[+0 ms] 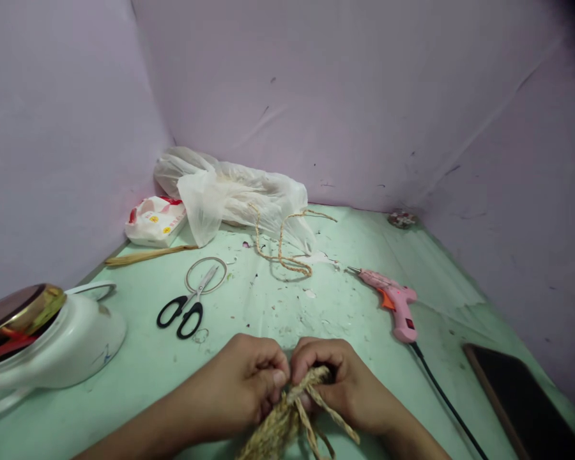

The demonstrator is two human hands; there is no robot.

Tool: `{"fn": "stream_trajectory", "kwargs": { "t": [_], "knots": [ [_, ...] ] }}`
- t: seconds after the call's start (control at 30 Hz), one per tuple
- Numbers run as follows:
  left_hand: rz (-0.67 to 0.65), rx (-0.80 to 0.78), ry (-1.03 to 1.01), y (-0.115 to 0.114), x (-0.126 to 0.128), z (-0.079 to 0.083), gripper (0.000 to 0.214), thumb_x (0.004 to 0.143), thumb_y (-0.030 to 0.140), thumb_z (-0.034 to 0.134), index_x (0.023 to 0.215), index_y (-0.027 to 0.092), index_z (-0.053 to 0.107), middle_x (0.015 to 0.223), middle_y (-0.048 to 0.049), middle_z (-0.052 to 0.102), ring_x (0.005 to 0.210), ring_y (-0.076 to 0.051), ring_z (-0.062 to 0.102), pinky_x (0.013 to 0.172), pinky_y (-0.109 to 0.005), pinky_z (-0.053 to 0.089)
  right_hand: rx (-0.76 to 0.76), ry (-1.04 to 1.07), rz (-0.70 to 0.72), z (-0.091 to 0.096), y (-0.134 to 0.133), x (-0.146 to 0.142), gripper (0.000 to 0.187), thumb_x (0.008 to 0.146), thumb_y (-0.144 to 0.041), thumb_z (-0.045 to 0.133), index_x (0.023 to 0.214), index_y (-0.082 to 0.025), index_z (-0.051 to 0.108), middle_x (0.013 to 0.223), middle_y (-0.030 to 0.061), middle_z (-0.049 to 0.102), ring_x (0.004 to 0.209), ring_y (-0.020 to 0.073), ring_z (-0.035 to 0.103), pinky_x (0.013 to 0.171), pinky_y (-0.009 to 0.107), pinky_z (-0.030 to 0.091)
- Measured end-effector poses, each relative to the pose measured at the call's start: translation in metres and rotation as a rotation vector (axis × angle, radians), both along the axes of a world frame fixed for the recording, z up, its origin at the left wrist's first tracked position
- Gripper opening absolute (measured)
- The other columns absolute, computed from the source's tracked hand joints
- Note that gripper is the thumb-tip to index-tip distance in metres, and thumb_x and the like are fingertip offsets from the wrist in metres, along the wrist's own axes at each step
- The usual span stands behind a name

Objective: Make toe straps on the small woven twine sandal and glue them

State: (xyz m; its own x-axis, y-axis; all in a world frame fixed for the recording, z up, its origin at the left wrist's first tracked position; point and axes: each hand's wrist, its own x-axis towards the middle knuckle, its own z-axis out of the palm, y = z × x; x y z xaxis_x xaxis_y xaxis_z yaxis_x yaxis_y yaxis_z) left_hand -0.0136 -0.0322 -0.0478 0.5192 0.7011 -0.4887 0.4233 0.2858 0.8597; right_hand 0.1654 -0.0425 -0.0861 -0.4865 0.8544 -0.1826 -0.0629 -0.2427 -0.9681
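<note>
My left hand (246, 386) and my right hand (338, 380) meet at the near edge of the green table (268, 306). Both are closed on a bundle of tan jute rope (292, 421), whose strands hang down toward me between the hands. My fingertips pinch the rope's top, thumbs almost touching. A loose length of the same rope (280, 246) lies farther back, running out of a white plastic bag (230, 191).
Black-handled scissors (184, 306) lie on a wire ring at left centre. A pink glue gun (393, 300) with a black cord lies to the right. A white bowl-shaped vessel (52, 338) is near left, a dark phone (522, 396) near right. Lilac walls enclose the table.
</note>
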Motion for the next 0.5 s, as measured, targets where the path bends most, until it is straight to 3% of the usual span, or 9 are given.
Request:
{"fn": "stream_trajectory", "kwargs": {
  "t": [0.1,0.3,0.5],
  "knots": [
    [0.049,-0.161,-0.038,0.0031,0.0002,0.0032,0.011,0.061,0.02,0.049,0.066,0.014,0.057,0.052,0.0033,0.052,0.046,-0.01,0.048,0.048,-0.023,0.04,0.021,-0.02,0.009,-0.0006,0.0014,0.0025,0.01,0.058,-0.015,0.074,0.065,-0.013,0.067,0.067,-0.0004,0.055,0.056,0.0087,0.049,0.05,0.02,0.038],
    [0.1,-0.122,0.024,0.0015,0.0002,-0.0029,0.008,0.058,0.018,0.052,0.057,0.013,0.058,0.042,0.0047,0.048,0.043,-0.01,0.047,0.044,-0.022,0.038,-0.006,-0.024,0.018,-0.0045,0.0013,0.0025,0.011,0.059,-0.016,0.074,0.065,-0.013,0.066,0.067,-0.001,0.055,0.055,0.0081,0.047,0.049,0.02,0.036],
    [-0.013,-0.146,0.01,-0.0001,-0.0004,-0.0021,0.007,0.06,0.019,0.048,0.056,0.015,0.052,0.042,0.005,0.046,0.04,-0.009,0.044,0.042,-0.021,0.035,0.026,-0.032,0.051,-0.0037,0.0008,0.0016,0.009,0.059,-0.013,0.073,0.066,-0.014,0.067,0.07,-0.0008,0.055,0.059,0.0087,0.048,0.053,0.02,0.037]
  ]
}}
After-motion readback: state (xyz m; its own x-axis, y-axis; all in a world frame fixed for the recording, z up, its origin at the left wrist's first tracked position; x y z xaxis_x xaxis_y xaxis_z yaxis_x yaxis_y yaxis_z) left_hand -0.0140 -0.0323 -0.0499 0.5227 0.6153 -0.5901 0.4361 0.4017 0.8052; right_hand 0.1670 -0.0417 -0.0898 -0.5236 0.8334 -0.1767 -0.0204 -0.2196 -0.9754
